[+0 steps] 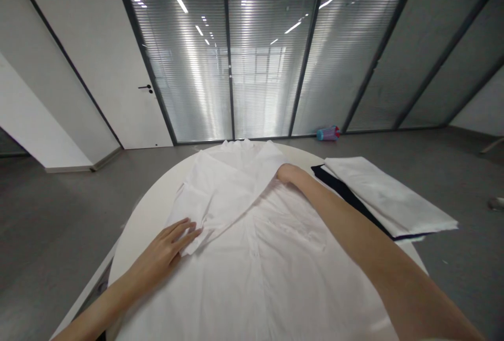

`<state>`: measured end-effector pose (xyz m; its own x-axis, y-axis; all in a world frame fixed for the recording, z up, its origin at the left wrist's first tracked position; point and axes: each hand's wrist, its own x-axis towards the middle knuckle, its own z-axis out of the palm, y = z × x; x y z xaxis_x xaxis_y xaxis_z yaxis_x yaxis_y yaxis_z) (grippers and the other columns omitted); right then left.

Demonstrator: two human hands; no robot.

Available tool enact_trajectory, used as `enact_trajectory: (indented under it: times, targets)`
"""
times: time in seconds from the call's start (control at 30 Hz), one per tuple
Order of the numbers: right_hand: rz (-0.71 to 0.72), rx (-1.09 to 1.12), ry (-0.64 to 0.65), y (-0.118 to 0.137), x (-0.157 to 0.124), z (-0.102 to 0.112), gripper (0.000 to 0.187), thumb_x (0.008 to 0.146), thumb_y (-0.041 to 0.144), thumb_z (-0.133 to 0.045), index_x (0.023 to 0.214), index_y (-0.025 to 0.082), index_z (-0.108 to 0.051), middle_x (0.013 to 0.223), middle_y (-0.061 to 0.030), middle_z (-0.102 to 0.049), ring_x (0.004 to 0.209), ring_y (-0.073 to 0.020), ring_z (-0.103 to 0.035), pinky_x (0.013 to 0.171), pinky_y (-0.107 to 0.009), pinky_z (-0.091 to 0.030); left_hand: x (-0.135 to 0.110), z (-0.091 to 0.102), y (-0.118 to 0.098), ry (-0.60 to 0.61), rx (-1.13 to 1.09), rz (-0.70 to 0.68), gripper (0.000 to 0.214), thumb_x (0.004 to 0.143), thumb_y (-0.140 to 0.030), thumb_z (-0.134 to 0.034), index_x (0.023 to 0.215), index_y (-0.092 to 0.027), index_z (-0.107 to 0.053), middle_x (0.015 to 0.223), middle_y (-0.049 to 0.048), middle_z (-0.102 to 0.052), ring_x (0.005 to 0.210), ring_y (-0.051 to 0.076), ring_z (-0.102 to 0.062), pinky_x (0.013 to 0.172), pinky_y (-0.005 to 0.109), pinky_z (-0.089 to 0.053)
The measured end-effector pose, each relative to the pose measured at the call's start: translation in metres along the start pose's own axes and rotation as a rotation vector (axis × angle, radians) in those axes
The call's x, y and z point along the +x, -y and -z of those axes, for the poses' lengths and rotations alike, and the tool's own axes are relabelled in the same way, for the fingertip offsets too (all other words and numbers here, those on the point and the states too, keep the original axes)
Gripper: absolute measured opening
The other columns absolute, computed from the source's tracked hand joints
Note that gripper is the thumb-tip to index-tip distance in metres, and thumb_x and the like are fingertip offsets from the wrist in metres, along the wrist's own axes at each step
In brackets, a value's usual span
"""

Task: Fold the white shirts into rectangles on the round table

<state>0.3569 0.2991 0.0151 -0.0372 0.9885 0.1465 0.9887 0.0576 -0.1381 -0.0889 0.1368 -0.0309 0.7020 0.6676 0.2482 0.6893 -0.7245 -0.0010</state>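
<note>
A white shirt lies spread over a round white table, its collar end at the far edge. One part of the shirt, which looks like a sleeve, is folded slantwise across the upper front. My left hand rests with fingers apart on the lower left end of that folded part. At the fold's upper right, my right hand is curled against the cloth, its fingertips tucked out of sight at the edge. The bare right forearm crosses over the shirt's right side.
Folded white and dark garments lie stacked at the table's right, partly over its edge. A blue and red object sits on the floor by the glass partition. A white door stands at the back left.
</note>
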Motion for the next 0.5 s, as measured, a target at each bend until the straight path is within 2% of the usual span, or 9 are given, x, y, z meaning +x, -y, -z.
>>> enact_trajectory:
  times: [0.13, 0.23, 0.3, 0.4, 0.43, 0.5]
  targets:
    - [-0.047, -0.06, 0.049, 0.001, 0.004, 0.01, 0.036, 0.096, 0.043, -0.057, 0.119, 0.017, -0.066, 0.125, -0.0164, -0.063, 0.116, -0.0317, -0.059, 0.097, -0.049, -0.046, 0.0, 0.004, 0.003, 0.009, 0.011, -0.039, 0.08, 0.079, 0.005, -0.041, 0.148, -0.036, -0.041, 0.146, 0.0013, -0.052, 0.135, 0.025, -0.048, 0.106, 0.046, -0.048]
    - [-0.047, -0.088, 0.043, 0.011, 0.022, 0.012, 0.052, 0.1, 0.054, -0.04, 0.126, 0.016, -0.065, 0.134, -0.0219, -0.059, 0.129, -0.0389, -0.05, 0.103, -0.054, -0.037, 0.0, 0.006, 0.001, 0.019, 0.0, -0.045, 0.08, 0.08, 0.005, -0.04, 0.149, -0.035, -0.04, 0.147, 0.0019, -0.051, 0.136, 0.025, -0.046, 0.106, 0.047, -0.048]
    - [-0.034, -0.102, 0.038, 0.017, 0.036, 0.005, 0.06, 0.101, 0.057, -0.029, 0.139, 0.019, -0.054, 0.149, -0.0188, -0.046, 0.139, -0.0372, -0.038, 0.11, -0.054, -0.029, -0.001, 0.006, -0.002, 0.015, -0.017, -0.032, 0.082, 0.079, 0.006, -0.039, 0.15, -0.036, -0.039, 0.149, 0.001, -0.049, 0.138, 0.025, -0.044, 0.108, 0.048, -0.046]
    - [-0.052, -0.116, 0.06, 0.013, 0.053, -0.016, 0.065, 0.1, 0.059, -0.025, 0.154, 0.024, -0.033, 0.164, -0.0111, -0.021, 0.15, -0.0319, -0.015, 0.118, -0.052, -0.013, -0.005, 0.007, -0.005, 0.01, -0.045, 0.002, 0.084, 0.079, 0.007, -0.036, 0.152, -0.036, -0.035, 0.155, -0.0005, -0.04, 0.143, 0.024, -0.037, 0.111, 0.048, -0.043]
    - [-0.075, -0.115, 0.076, 0.007, 0.057, -0.024, 0.068, 0.099, 0.06, -0.025, 0.156, 0.024, -0.028, 0.165, -0.0101, -0.016, 0.151, -0.0315, -0.011, 0.119, -0.052, -0.01, -0.006, 0.007, -0.006, 0.013, -0.05, 0.01, 0.084, 0.08, 0.006, -0.036, 0.152, -0.036, -0.034, 0.157, -0.0009, -0.037, 0.144, 0.024, -0.035, 0.112, 0.049, -0.041]
    - [-0.137, -0.104, 0.117, -0.007, 0.066, -0.038, 0.071, 0.098, 0.063, -0.019, 0.157, 0.024, -0.026, 0.166, -0.0095, -0.014, 0.151, -0.0331, -0.01, 0.118, -0.057, -0.008, -0.009, 0.007, -0.006, 0.024, -0.056, 0.018, 0.082, 0.082, 0.004, -0.036, 0.153, -0.037, -0.032, 0.16, -0.0017, -0.031, 0.145, 0.024, -0.033, 0.114, 0.049, -0.04]
